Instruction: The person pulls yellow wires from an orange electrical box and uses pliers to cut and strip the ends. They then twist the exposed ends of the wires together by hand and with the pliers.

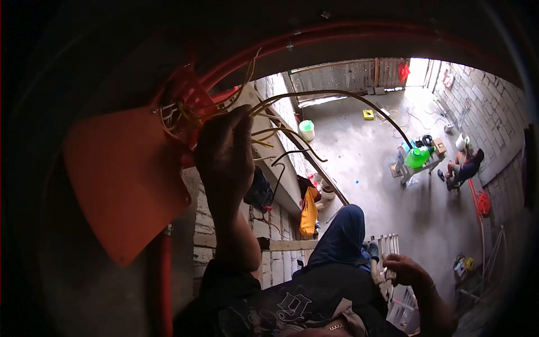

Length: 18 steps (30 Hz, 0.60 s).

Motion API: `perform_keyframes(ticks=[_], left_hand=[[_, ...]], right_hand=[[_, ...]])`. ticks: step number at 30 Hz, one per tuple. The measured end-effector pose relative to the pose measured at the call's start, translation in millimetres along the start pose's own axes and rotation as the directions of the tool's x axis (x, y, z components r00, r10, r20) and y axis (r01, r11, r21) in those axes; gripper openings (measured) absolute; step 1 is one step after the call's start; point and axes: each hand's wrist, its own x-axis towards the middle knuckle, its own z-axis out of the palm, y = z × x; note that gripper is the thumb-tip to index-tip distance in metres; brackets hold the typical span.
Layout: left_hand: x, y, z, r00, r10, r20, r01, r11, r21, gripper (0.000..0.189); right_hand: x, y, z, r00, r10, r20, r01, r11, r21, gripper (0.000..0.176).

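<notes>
My left hand (224, 157) is raised to an orange junction box (182, 104) at the top of a block wall, its fingers closed on a bundle of yellow wires (281, 135) that spill out of the box. The box's flat orange cover (123, 180) hangs open to the left of the hand. Red conduit (337, 33) curves away from the box overhead. A dark cable (359, 101) arcs from the bundle down toward the floor. My right hand (404, 269) is low at the right, gripping the top of a white ladder (388, 247) beside my blue-trousered knee (342, 230).
Far below lies a concrete floor (370, 185). A person (466, 165) sits by a small bench with a green container (416, 157). A white bucket (306, 129), a yellow cloth (309, 210) on the wall ledge and red hose (483, 202) are also down there.
</notes>
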Motion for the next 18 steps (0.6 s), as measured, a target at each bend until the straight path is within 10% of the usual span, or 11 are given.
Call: perform_keyframes(ticks=[1,2,3,4,7,12,13,14,18], left_hand=[[0,0,0,1.0,0.001,0.005,-0.001,1.0,-0.006,0.014],[0,1,1,1.0,-0.002,-0.006,0.001,1.0,-0.028,0.014],[-1,1,1,1.0,-0.007,-0.016,0.006,0.999,-0.048,0.014],[-2,1,0,1.0,-0.011,-0.012,0.01,0.999,-0.053,0.014],[-1,3,0,1.0,-0.002,0.0,0.002,1.0,-0.016,0.014],[2,2,1,1.0,0.016,0.008,-0.015,0.998,-0.06,0.016],[2,2,0,0.998,0.061,0.011,-0.061,0.996,-0.065,0.016],[3,2,-1,0.998,0.062,0.008,-0.062,0.996,-0.06,0.016],[4,-3,3,0.994,0.11,0.015,-0.109,0.993,-0.051,0.016]], right_hand=[[-1,4,-2,1.0,0.002,-0.005,-0.002,1.0,0.006,0.016],[-1,8,-5,0.938,-0.345,-0.039,0.301,0.863,-0.405,0.017],[-1,14,-10,0.772,-0.631,0.076,0.471,0.488,-0.735,0.02],[5,34,-12,0.918,-0.371,-0.139,0.267,0.838,-0.475,0.033],[-6,33,-10,0.876,-0.475,0.08,0.388,0.598,-0.702,0.043],[-17,51,-9,0.921,-0.338,0.195,0.37,0.596,-0.713,0.05],[-24,54,-14,0.989,-0.019,0.15,0.033,0.995,-0.093,0.055],[-29,54,-16,0.912,0.251,0.323,-0.396,0.74,0.544,0.061],[-46,71,-15,0.931,0.147,0.334,-0.238,0.938,0.25,0.047]])
